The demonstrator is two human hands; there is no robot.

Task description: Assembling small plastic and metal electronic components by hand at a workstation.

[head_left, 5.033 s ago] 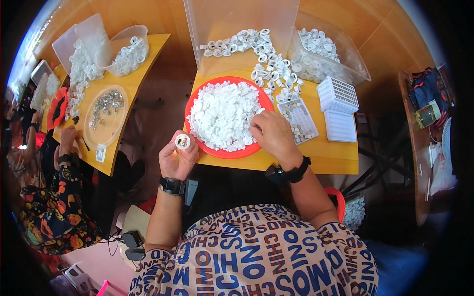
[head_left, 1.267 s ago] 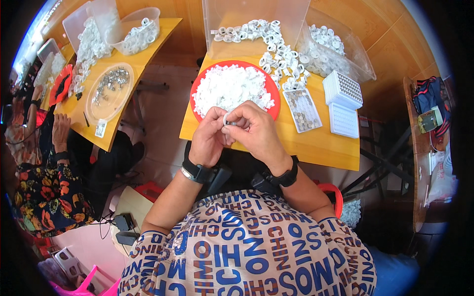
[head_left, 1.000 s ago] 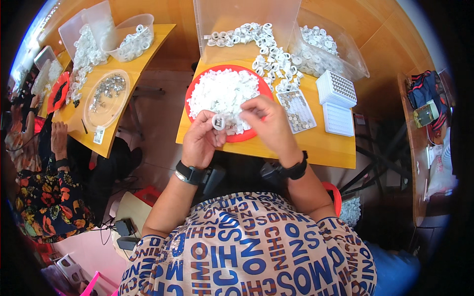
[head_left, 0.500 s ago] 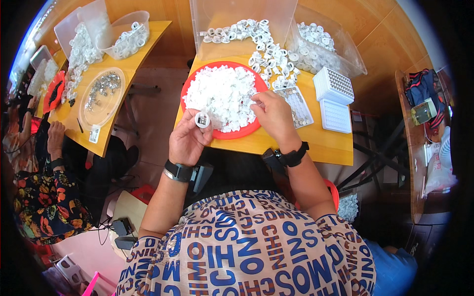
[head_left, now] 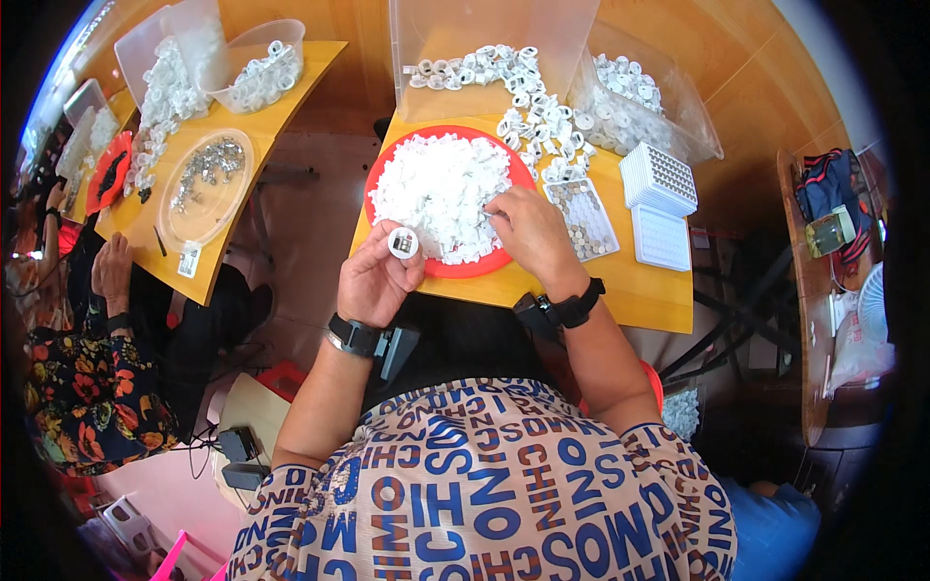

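My left hand (head_left: 380,278) grips a round white plastic housing (head_left: 403,243) between thumb and fingers. The dark insert inside it faces up. In front of me sits a round red tray (head_left: 372,184), heaped with small white plastic pieces (head_left: 441,189). At the tray's right side my right hand (head_left: 535,232) has its fingertips closed together among the pieces. Whatever those fingers pinch is hidden from view. The left hand hovers at the tray's near left rim.
Many round white housings (head_left: 542,121) lie behind the tray. A shallow white tray of small discs (head_left: 585,221), stacked white trays (head_left: 662,179) and a clear bin (head_left: 644,107) stand to the right. A co-worker's hand (head_left: 113,271) is near the left table (head_left: 228,184).
My right fingertips have shifted slightly left and nearer along the heap. The left hand still holds the round housing, tilted a little differently. The whole view has shifted slightly.
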